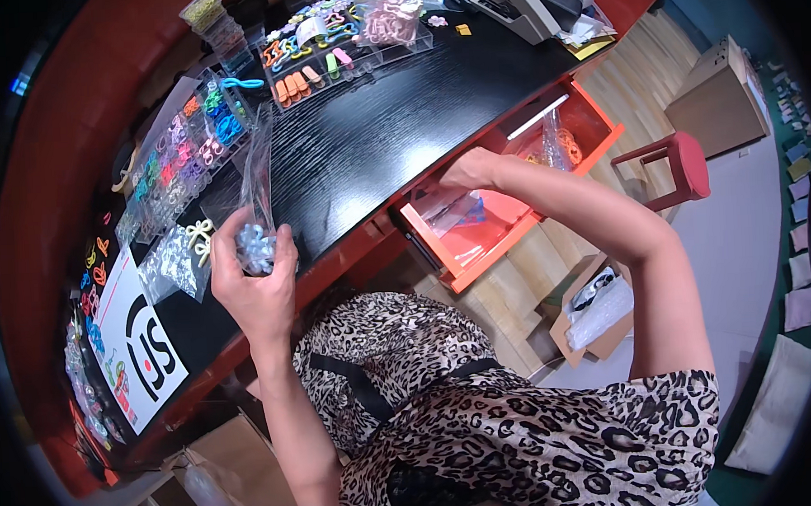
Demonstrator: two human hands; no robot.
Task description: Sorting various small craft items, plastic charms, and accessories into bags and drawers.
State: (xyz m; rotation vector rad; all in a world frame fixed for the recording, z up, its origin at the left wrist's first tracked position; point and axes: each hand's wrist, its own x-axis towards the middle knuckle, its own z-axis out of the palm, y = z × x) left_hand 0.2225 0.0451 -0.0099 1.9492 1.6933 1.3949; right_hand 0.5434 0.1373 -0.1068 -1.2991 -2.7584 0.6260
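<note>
Above the left part of the desk, my left hand point(255, 300) is closed round a clear plastic bag of small pale blue pieces point(257, 247). The bag's empty upper part stands up beyond my fingers. I cannot make out what kind of pieces they are. My right hand point(472, 169) reaches into an open orange drawer point(465, 273) under the desk's front edge. Its fingers are hidden below the desk top, so what they touch does not show. Clear plastic packaging point(444, 211) lies in that drawer near my wrist.
A second open drawer point(604, 140) holds orange rings in clear plastic. On the black desk point(356, 147) stand divided trays point(312, 76) of colourful clips. Near my left hand lie a clear bag point(172, 263) and a white printed sheet point(143, 355). A red stool point(687, 168) and open carton point(598, 312) stand rightward.
</note>
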